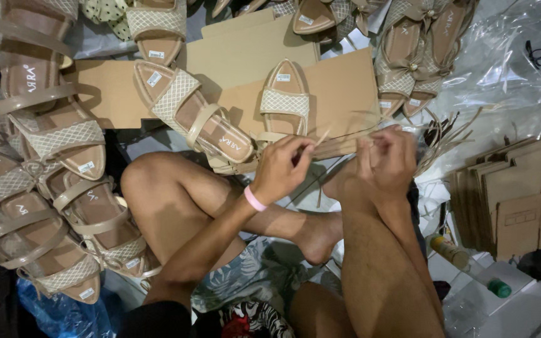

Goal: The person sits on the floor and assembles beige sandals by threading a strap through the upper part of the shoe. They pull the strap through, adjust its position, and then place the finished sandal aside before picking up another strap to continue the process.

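My left hand (281, 169), with a pink band (254, 199) at the wrist, pinches the end of a bundle of thin beige straps (339, 143). My right hand (388, 158) grips the same straps a little to the right. Both hands hover above my crossed legs (176, 194). Just beyond the hands lies a beige sandal with a woven band (284, 100) on flat cardboard (345, 87). Another such sandal (195, 119) lies to its left.
Several beige sandals (45, 188) are piled along the left and across the top. Loose straps (452, 131) lie at the right on clear plastic sheet (508, 75). A stack of folded cardboard (521, 200) stands at the right, with a glue bottle (451, 251) and a green-capped bottle (499, 287) below it.
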